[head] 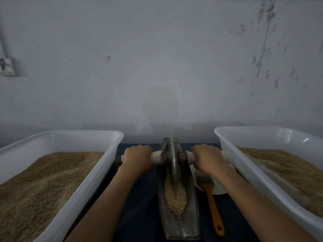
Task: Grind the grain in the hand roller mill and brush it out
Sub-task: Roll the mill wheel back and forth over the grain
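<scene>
A boat-shaped metal trough lies lengthwise between my arms, with pale grain in its groove. A metal grinding wheel stands upright in the far half of the groove, on a cross axle with pale handles. My left hand grips the left handle. My right hand grips the right handle. A brush with an orange handle lies just right of the trough, its bristles on a white plate.
A large white tub full of brown grain stands at the left, and a second white tub with grain at the right. A dark blue cloth covers the table. A grey wall rises right behind the trough.
</scene>
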`<state>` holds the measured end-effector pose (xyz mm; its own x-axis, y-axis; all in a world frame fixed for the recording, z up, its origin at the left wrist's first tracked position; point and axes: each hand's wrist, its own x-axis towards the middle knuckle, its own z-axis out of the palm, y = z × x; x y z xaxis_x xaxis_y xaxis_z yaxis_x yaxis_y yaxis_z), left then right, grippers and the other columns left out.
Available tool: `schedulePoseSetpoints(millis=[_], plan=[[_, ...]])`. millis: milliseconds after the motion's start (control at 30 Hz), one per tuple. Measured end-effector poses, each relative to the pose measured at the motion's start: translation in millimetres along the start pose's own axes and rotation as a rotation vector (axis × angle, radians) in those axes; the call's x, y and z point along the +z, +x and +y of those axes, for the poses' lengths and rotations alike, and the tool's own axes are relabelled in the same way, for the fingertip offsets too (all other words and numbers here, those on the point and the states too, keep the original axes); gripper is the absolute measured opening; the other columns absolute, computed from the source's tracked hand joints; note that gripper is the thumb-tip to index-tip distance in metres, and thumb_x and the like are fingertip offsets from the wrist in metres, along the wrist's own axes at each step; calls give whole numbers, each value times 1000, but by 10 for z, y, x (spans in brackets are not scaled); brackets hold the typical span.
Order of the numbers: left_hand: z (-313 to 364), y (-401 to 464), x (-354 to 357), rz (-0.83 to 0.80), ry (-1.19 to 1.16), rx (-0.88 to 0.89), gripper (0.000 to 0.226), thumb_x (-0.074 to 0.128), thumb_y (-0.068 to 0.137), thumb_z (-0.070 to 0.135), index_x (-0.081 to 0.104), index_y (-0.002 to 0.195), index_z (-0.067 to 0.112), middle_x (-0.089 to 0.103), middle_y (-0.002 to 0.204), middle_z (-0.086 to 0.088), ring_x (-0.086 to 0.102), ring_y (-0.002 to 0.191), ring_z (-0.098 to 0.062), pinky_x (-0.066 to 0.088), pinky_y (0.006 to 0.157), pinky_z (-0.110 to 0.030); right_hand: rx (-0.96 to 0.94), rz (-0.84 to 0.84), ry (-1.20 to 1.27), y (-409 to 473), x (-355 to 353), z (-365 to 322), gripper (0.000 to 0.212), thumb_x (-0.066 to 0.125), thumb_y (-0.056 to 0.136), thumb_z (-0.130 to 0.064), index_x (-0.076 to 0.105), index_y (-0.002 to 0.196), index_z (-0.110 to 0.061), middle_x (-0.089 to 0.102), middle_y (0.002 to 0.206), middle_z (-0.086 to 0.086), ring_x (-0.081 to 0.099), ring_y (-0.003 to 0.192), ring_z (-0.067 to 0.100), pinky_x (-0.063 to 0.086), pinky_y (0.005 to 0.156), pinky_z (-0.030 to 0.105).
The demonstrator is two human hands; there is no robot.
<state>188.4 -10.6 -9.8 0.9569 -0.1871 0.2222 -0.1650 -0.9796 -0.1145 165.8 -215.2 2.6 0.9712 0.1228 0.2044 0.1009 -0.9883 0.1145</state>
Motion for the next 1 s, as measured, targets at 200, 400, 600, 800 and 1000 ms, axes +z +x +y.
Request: schedulePoseSetpoints(millis=[200, 400, 600, 800, 1000], plan=[[-82, 3, 26, -108, -73, 36, 35, 65, 82, 32, 58, 114, 21, 64, 108, -2, 60, 98, -21, 44, 79, -33, -27, 17, -74, 7, -37, -30, 15, 58, 89, -16, 61, 103, -19, 64, 101, 3, 60, 93, 22, 37, 73, 30], [-106, -14, -94, -408, -139, 84, 32, 72, 74, 24, 63, 104, 19, 64, 86, 4, 61, 78, -14, 45, 71, -28, -63, -346, 14, -31, -167, 47, 23, 68, 84, -20, 62, 105, -15, 61, 89, 2, 58, 77, 15, 43, 65, 25], [-101, -21, -113, -456, -216, 99, 11, 70, 74, 16, 61, 78, 20, 59, 63, 8, 55, 51, -3, 40, 53, -20, -66, -383, 5, -10, -165, 55, 14, 68, 83, -20, 59, 92, -14, 53, 74, -1, 51, 64, 11, 40, 58, 23], [-15, -43, -83, -125, -30, 40, 32, 66, 80, 33, 61, 110, 22, 65, 105, -1, 61, 96, -21, 40, 73, -31, -23, -112, 11, 26, -16, 49, 5, 63, 85, -18, 59, 88, -18, 59, 83, 0, 56, 73, 16, 41, 69, 29], [21, -38, -45, 11, 5, 35, 27, 61, 85, 30, 60, 111, 23, 64, 106, -1, 60, 96, -21, 41, 75, -31, -17, 66, 49, 19, 97, 47, 8, 57, 88, -14, 55, 88, -22, 65, 98, 1, 60, 91, 20, 40, 77, 31]])
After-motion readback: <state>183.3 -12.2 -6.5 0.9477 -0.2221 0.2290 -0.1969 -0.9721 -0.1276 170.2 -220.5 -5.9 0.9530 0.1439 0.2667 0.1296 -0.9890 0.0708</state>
